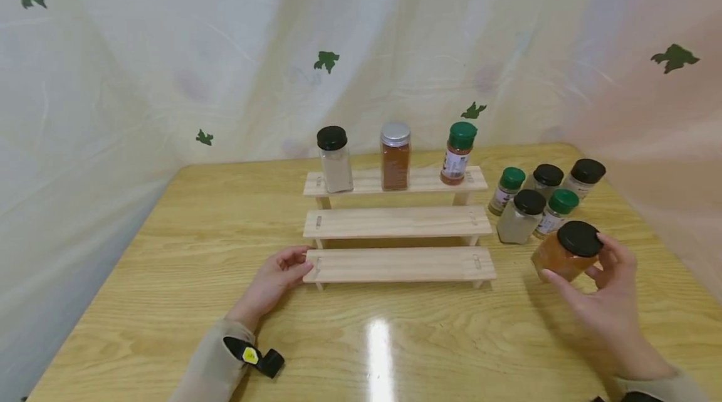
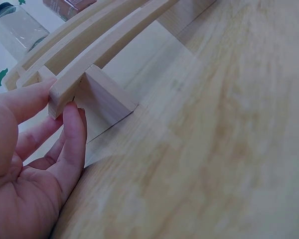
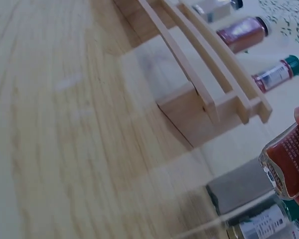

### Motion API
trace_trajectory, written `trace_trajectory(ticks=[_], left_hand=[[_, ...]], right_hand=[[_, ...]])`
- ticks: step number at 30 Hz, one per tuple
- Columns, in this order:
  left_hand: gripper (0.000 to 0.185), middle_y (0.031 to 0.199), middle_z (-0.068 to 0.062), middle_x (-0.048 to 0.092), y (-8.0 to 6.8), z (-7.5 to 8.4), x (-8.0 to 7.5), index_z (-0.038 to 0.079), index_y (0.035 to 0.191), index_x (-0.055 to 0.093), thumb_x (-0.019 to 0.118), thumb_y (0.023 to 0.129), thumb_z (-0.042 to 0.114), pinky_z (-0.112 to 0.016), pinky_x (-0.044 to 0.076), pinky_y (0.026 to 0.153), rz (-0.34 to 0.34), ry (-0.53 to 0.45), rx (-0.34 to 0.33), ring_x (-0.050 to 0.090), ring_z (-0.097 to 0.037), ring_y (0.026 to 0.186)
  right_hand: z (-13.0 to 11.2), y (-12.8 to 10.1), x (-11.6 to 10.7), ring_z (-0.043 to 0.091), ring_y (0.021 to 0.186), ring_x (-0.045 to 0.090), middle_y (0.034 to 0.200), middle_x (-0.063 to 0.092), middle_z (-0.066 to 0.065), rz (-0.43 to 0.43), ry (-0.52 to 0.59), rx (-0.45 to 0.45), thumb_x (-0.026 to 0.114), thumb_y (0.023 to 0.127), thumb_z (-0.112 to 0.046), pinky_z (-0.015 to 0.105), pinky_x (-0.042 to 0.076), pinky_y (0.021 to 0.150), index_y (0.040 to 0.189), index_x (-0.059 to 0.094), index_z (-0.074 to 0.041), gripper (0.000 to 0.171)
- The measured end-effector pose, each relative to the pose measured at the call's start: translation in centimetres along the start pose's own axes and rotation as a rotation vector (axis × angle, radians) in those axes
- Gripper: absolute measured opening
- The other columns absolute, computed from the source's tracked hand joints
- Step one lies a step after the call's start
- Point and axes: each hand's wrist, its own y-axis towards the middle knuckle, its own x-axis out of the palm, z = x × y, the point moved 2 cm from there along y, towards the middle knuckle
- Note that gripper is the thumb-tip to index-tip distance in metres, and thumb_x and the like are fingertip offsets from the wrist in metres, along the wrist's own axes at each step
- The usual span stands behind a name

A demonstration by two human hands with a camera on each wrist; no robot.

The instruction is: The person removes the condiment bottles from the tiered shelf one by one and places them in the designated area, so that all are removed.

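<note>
Wooden counter: right hand grips amber jar, lifted just right of rack. Left hand, fingers relaxed, steadies rack's bottom step. Likely placing jar; next needs carrying left onto a free step.

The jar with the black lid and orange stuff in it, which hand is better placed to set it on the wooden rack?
Right. The right hand already grips the jar beside the rack, while the left hand rests at the bottom step's left end.
</note>
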Motion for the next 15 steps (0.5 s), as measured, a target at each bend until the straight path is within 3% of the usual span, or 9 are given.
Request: trace_trajectory(ticks=[4, 9, 12, 15], left_hand=[[0.045, 0.099, 0.0, 0.052, 0.1, 0.1, 0.0, -0.012, 0.132, 0.043, 0.058, 0.092, 0.005, -0.017, 0.048, 0.071, -0.006, -0.001, 0.007, 0.051, -0.002, 0.084], [0.045, 0.097, 0.002, 0.052, 0.1, 0.1, 0.0, -0.013, 0.132, 0.042, 0.057, 0.092, 0.002, -0.016, 0.048, 0.071, -0.01, -0.009, 0.008, 0.051, -0.002, 0.082], [0.045, 0.098, 0.002, 0.052, 0.0, 0.0, -0.1, -0.013, 0.132, 0.042, 0.056, 0.092, 0.002, -0.016, 0.048, 0.071, -0.011, -0.009, 0.001, 0.051, -0.002, 0.082], [0.045, 0.098, 0.001, 0.052, 0.0, 0.1, -0.1, -0.012, 0.132, 0.042, 0.057, 0.093, 0.004, -0.016, 0.048, 0.07, -0.009, -0.002, -0.003, 0.051, -0.002, 0.082]], right_hand=[[0.4, 0.0, -1.3, 0.005, 0.108, 0.052, 0.126, 0.049, -0.002, 0.047, -0.024, 0.075, 0.078, 0.073, -0.007, 0.006, 0.044, 0.08, 0.131, 0.022, 0.01, 0.082], [0.7, 0.1, -2.6, 0.002, 0.107, 0.052, 0.125, 0.05, -0.008, 0.076, -0.148, 0.144, 0.071, 0.071, 0.012, 0.005, 0.043, 0.078, 0.133, 0.024, 0.006, 0.078], [1.0, 0.3, -3.0, -0.002, 0.106, 0.051, 0.123, 0.049, -0.011, 0.102, -0.234, 0.213, 0.065, 0.065, 0.026, 0.003, 0.041, 0.078, 0.134, 0.025, 0.002, 0.084], [1.2, 0.6, -3.5, -0.005, 0.105, 0.048, 0.122, 0.045, -0.016, 0.116, -0.346, 0.309, 0.063, 0.062, 0.03, 0.002, 0.039, 0.078, 0.137, 0.024, -0.006, 0.092]])
